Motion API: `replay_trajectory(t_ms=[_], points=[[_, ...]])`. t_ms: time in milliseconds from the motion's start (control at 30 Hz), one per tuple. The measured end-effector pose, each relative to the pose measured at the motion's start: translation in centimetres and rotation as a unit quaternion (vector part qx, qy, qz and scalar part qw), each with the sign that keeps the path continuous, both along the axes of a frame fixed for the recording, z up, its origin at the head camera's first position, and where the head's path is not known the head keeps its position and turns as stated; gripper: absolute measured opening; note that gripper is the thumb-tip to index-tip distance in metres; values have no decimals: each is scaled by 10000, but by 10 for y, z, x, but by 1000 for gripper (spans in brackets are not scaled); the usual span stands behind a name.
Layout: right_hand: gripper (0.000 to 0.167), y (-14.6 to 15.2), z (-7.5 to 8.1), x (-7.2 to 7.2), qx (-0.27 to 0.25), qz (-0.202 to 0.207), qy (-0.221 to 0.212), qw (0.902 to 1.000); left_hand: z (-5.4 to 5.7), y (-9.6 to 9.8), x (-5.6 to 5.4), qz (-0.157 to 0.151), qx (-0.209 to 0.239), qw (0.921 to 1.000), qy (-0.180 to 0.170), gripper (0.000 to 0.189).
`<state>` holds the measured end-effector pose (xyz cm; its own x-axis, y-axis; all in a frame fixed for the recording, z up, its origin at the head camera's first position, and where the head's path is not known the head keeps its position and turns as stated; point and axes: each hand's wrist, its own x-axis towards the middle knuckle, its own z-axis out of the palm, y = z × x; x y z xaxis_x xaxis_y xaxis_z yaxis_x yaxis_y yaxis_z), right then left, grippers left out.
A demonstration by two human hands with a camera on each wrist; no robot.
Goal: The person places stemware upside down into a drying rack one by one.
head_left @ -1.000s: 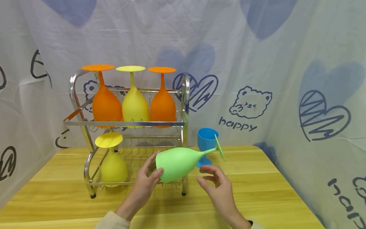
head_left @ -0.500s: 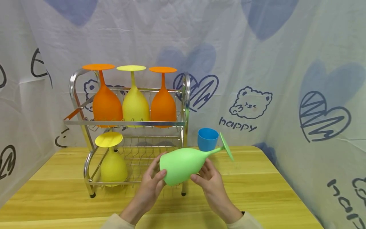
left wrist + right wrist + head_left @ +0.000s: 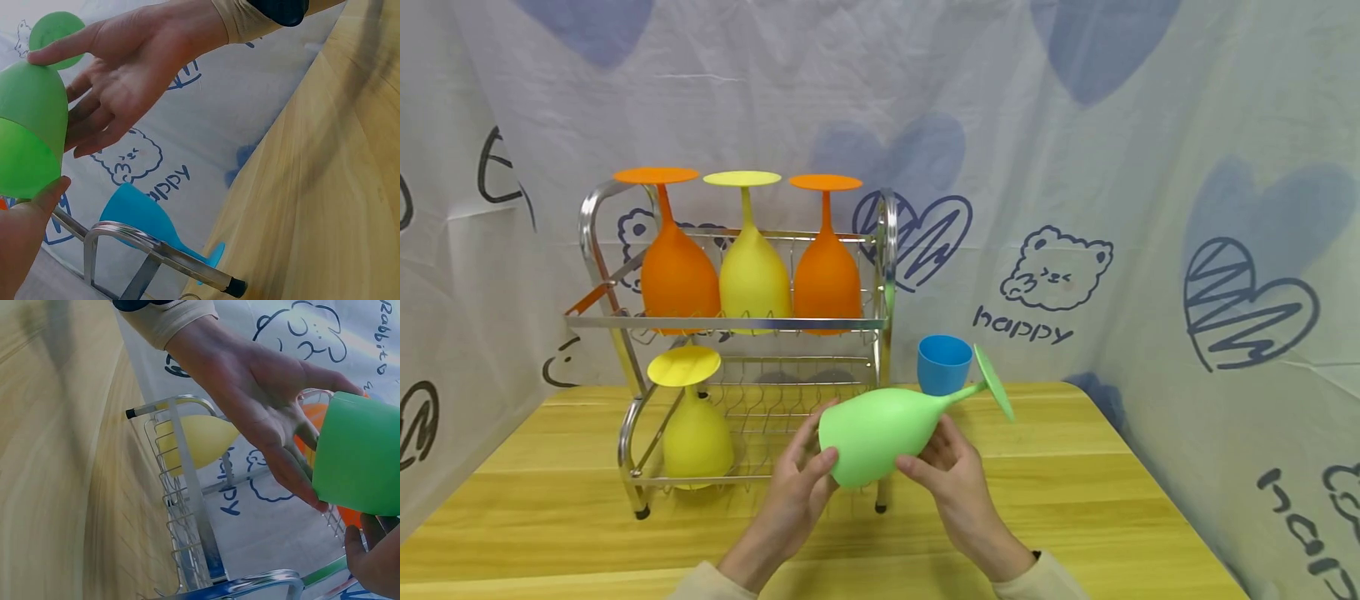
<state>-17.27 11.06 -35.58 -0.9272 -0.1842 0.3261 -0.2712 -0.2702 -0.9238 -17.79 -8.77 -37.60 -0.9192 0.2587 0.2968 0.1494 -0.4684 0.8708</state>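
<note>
Both hands hold a light green goblet [image 3: 880, 435] on its side in front of the rack, its foot pointing right and slightly up. The left hand [image 3: 796, 487] grips the bowl near the rim, thumb on the near side. The right hand [image 3: 957, 487] holds the bowl near the stem, fingers partly hidden behind it. In the left wrist view, the right hand's thumb lies along the green goblet [image 3: 31, 103]. The right wrist view shows the left hand [image 3: 256, 403] at the goblet's rim end. A blue goblet [image 3: 944, 367] stands behind, partly covered.
A two-tier metal dish rack [image 3: 737, 322] stands on the wooden table [image 3: 1060, 500]. Upside down on its upper tier are two orange goblets [image 3: 679, 271] [image 3: 827, 279] and a yellow one [image 3: 754, 275]. Another yellow goblet [image 3: 697, 437] stands inverted at lower left. A printed cloth [image 3: 1060, 150] surrounds the table.
The right hand has moved left and taken hold of the green goblet's bowl. The goblet and left hand have shifted slightly right, covering the blue goblet's lower part. Little differs over the last half second.
</note>
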Motion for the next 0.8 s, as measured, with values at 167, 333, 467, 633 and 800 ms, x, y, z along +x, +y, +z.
replay_trajectory(t_ms=[167, 333, 467, 633, 800], points=[[67, 0, 4, 2, 85, -63, 175, 9998, 0, -1, 2, 149, -89, 9998, 38, 73], [65, 3, 4, 0, 382, -249, 424, 9981, 8, -8, 7, 881, -786, 9905, 701, 66], [62, 6, 0, -5, 719, -515, 741, 9933, 19, -22, 14, 1543, -1284, 9625, 1824, 63], [61, 7, -5, -11, 1207, -821, 1266, 9811, 26, -56, 25, 2259, -1330, 9253, 2741, 58], [60, 9, -6, -14, 1762, -1112, 1605, 9648, 34, -104, 39, 3639, -1501, 9042, 1660, 49]])
